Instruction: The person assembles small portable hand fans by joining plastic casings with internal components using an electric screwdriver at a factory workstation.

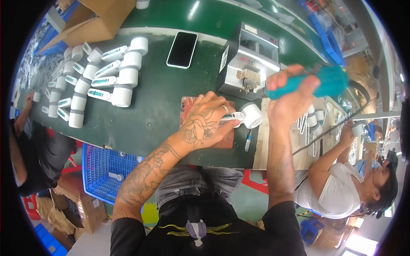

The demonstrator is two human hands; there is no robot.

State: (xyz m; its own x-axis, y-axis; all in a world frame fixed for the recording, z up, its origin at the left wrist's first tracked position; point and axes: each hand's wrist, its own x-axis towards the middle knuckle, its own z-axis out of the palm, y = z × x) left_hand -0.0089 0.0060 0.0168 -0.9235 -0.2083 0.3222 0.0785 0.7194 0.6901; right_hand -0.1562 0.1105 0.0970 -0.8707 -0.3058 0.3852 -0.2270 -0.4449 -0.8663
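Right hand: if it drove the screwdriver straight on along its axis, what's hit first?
Probably the lower front of the silver screw feeder: the teal electric screwdriver in the right hand points left toward it. Blur and depth leave the exact gap unclear.

The tattooed left forearm (147,173) slants up and inward to the left grip (204,121), a ringed hand held palm down, thumb opposing the fingers. The right forearm (281,158) rises nearly upright to the right grip (290,100), curled closed, its fingertips perhaps motion-blurred.
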